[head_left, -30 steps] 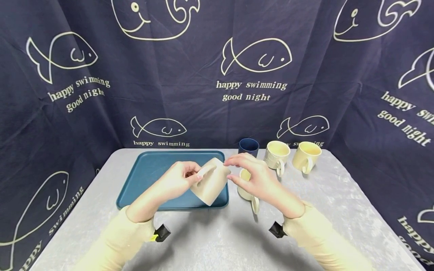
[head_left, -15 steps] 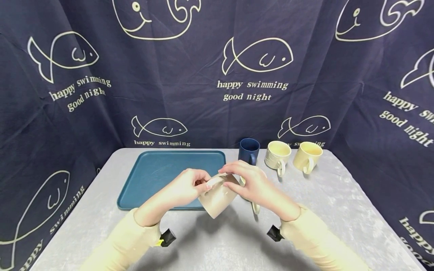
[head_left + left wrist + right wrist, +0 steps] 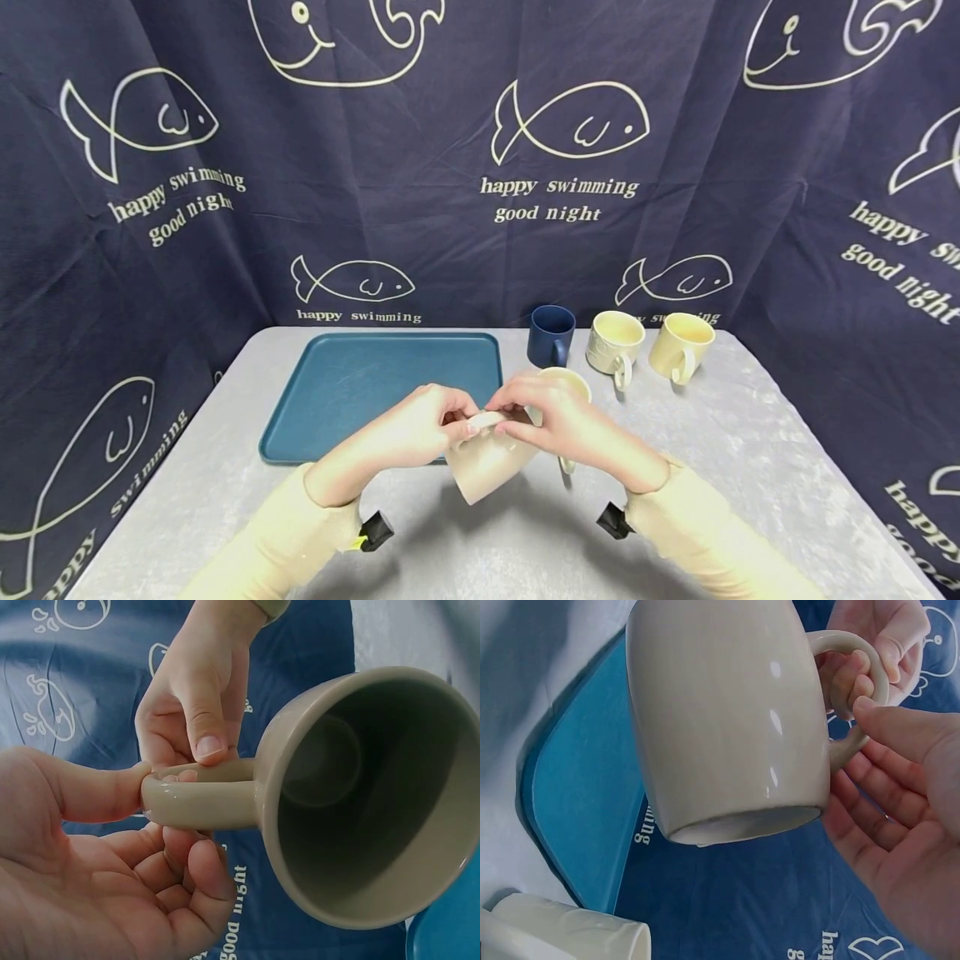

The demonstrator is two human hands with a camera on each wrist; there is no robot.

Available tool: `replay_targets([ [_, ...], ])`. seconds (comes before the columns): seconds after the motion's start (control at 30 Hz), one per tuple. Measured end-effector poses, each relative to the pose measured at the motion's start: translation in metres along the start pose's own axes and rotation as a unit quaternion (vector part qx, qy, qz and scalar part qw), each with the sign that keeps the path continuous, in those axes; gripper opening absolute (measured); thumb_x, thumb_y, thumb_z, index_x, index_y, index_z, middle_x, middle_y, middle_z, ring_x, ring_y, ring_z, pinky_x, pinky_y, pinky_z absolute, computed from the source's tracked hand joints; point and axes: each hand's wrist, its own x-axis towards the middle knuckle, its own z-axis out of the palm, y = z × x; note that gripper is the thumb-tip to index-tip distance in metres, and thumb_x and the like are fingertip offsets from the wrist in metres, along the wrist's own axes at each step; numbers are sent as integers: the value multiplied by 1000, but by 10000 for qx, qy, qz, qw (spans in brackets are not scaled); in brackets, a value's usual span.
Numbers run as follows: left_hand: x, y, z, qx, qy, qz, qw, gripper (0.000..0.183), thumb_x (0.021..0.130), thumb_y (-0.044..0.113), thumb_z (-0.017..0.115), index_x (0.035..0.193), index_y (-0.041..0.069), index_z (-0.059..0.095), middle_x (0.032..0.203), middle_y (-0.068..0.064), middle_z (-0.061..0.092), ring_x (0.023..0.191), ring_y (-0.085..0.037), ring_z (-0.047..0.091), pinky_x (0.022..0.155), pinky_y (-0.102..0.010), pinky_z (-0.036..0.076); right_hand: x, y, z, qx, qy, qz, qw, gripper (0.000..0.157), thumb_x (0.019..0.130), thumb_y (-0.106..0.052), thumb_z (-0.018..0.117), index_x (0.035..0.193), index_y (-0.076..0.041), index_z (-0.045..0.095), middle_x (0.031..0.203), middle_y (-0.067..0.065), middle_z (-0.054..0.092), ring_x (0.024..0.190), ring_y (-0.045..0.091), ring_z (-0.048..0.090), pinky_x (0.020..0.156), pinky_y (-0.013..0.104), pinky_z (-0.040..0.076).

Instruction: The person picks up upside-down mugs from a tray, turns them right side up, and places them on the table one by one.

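A beige mug (image 3: pixel 491 468) is held tilted above the table's front area, its handle up between both hands. My left hand (image 3: pixel 420 427) grips the handle (image 3: pixel 202 806), thumb on top and fingertips through the loop. From the other side my right hand (image 3: pixel 551 417) pinches the same handle near the mug's base end, as the right wrist view shows. The left wrist view looks into the mug's bare inside (image 3: pixel 375 787). Behind my right hand stands a cream mug (image 3: pixel 567 381), partly hidden.
A blue tray (image 3: pixel 375 392) lies on the grey table (image 3: pixel 480 558) at the left. At the back right stand a navy mug (image 3: pixel 547 340), an embossed cream mug (image 3: pixel 606 354) and a pale yellow mug (image 3: pixel 675 350). A navy fish-print cloth (image 3: pixel 450 225) hangs behind.
The beige mug has come down and toward me, off from over the tray, and its handle has turned upward. My right hand has moved from beside the mug onto the handle.
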Motion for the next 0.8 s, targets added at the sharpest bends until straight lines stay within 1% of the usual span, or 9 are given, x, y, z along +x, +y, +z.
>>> replay_targets([
  [0.1,0,0,0,33,-50,60,10000,10,88,6,59,82,7,67,66,5,59,61,-4,50,55,-20,43,-1,-1,0,147,-131,18,9998,18,80,-14,75,96,-11,69,88,-7,64,78,7,57,71,12,43],
  [0.23,-1,1,0,22,-144,114,9998,10,88,6,59,82,7,67,65,4,60,59,-3,51,53,-21,44,-2,-1,-1,314,-243,-115,9991,15,81,-13,73,94,-10,67,87,-6,63,76,7,55,67,14,45],
  [0.4,-1,2,0,52,-242,177,9995,11,89,6,59,84,8,68,66,4,62,60,-3,53,54,-21,46,-3,-2,0,221,-292,-352,9987,13,82,-10,71,93,-10,65,84,-6,60,75,5,53,67,16,46],
  [0.53,0,2,-1,141,-288,245,9992,10,91,10,60,85,9,69,68,5,62,62,-3,53,56,-21,46,-5,-4,-1,104,-234,-369,9990,13,81,-9,71,92,-10,64,84,-6,60,76,3,53,69,12,44],
  [0.67,1,4,-1,284,-181,309,9990,11,92,13,59,89,13,70,71,7,63,64,-4,54,58,-22,47,-6,-5,-2,101,-87,-331,9994,15,79,-7,73,91,-10,64,84,-5,62,75,4,54,69,12,45],
  [0.8,0,5,-1,429,99,482,9979,11,92,18,61,94,15,71,77,9,64,68,-3,56,62,-22,49,-7,-6,-5,144,35,-213,9997,16,78,-8,75,90,-10,64,84,-6,62,75,5,54,68,13,45],
])
